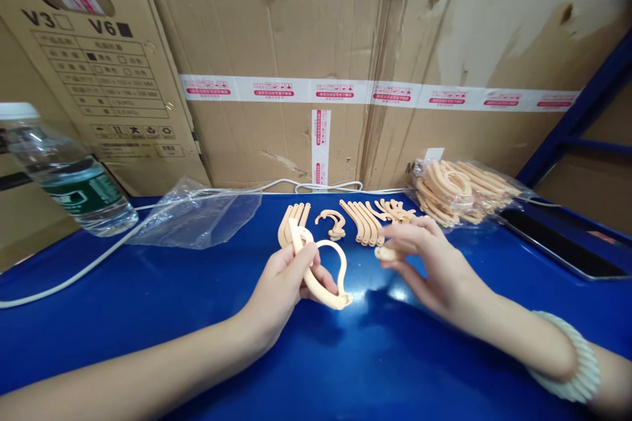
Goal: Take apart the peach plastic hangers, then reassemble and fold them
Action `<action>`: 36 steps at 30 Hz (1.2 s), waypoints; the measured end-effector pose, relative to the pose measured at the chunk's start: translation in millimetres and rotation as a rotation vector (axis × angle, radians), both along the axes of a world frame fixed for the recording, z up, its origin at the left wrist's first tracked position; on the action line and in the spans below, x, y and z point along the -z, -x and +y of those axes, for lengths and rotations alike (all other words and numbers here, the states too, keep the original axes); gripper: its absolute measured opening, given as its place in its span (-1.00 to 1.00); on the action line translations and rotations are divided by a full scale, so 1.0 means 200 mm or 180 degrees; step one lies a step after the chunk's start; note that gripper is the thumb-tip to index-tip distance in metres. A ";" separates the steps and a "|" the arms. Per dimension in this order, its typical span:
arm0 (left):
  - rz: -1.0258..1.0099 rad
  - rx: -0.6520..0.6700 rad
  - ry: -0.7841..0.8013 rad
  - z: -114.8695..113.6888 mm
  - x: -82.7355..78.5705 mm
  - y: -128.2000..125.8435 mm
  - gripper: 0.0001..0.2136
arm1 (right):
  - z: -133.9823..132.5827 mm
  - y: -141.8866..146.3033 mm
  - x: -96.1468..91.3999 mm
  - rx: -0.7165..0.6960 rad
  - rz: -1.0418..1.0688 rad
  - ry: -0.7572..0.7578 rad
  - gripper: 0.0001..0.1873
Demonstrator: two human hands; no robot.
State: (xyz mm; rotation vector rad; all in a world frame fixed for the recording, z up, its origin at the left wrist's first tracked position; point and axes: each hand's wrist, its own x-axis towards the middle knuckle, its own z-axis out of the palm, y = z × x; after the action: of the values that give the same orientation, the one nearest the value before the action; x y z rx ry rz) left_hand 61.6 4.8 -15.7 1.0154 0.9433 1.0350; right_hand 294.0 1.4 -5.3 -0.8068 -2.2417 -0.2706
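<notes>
A thin tan plastic hook (330, 300) is sitting in the left hand (284, 283). Its long bar is pointing up & away, and its round loop is curling out to the right. A small tan bit (385, 253) is being pinched in the right hand (434, 263). It's prob. the same plastic, but too tiny to tell its shape.

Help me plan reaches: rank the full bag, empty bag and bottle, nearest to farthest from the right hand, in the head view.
1. Full bag, just behind the right hand, slightly right.
2. Empty bag, left of centre.
3. Bottle, far left.
</notes>
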 end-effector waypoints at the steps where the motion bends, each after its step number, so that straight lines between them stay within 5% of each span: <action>1: 0.0015 -0.0014 0.0005 0.00 0.00 0.00 -0.76 | 0.03 -0.02 -0.01 0.0145 0.0018 0.0031 -0.73; 8: -0.0008 -0.0005 -0.0042 0.00 0.01 0.00 -0.75 | 0.20 -0.15 0.00 0.0084 -0.0026 -0.0084 -0.75; 17: -0.0055 -0.0003 -0.0034 -0.01 -0.01 0.00 -0.75 | 0.27 -0.17 0.09 0.0246 0.0370 0.0055 -0.89; 23: -0.0066 0.0029 -0.0026 0.00 0.01 0.00 -0.75 | 0.30 -0.19 0.12 0.0227 -0.0016 0.0502 -0.88; 36: -0.0034 0.0057 -0.0069 0.00 0.00 0.00 -0.74 | 0.30 -0.22 0.09 0.0520 -0.0705 0.0508 -0.78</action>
State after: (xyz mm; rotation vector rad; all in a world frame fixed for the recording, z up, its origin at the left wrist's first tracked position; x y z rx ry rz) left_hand 61.0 3.9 -16.2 1.0337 0.9144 1.0368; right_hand 337.0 61.3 -22.4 -1.0943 -2.4300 -0.2717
